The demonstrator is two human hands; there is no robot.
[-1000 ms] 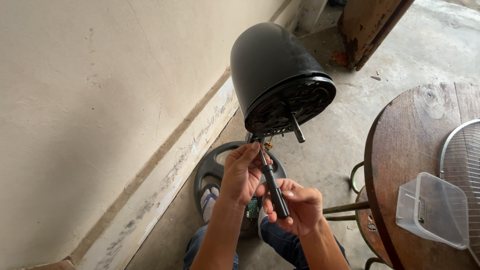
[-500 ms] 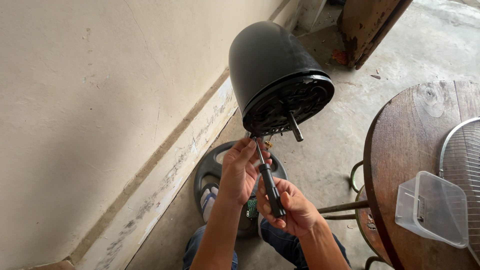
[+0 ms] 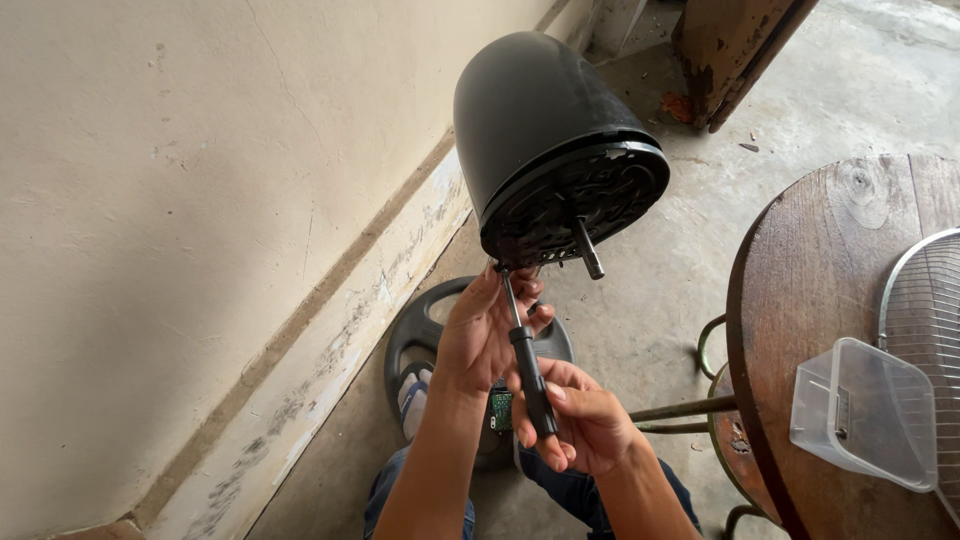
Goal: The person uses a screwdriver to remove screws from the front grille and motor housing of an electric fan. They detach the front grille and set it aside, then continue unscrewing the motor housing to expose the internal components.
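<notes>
The screwdriver (image 3: pixel 525 355) points up at the lower rim of the black fan motor housing (image 3: pixel 545 150), its tip touching the ribbed front plate just below the bare metal shaft (image 3: pixel 588 248). The right hand (image 3: pixel 580 420) has its fingers curled tight around the black handle. The left hand (image 3: pixel 485 335) has its fingers partly closed, pinching the thin shank near the tip. Below them lies the round fan base (image 3: pixel 420 340) on the concrete floor (image 3: pixel 690 250). The wall (image 3: pixel 200 200) stands close on the left; a round wooden table (image 3: pixel 810 260) with a clear plastic tub (image 3: pixel 865 410) and wire grille (image 3: pixel 925 300) lies to the right, well apart. Since a second ago, both hands and the screwdriver have risen slightly towards the housing.
</notes>
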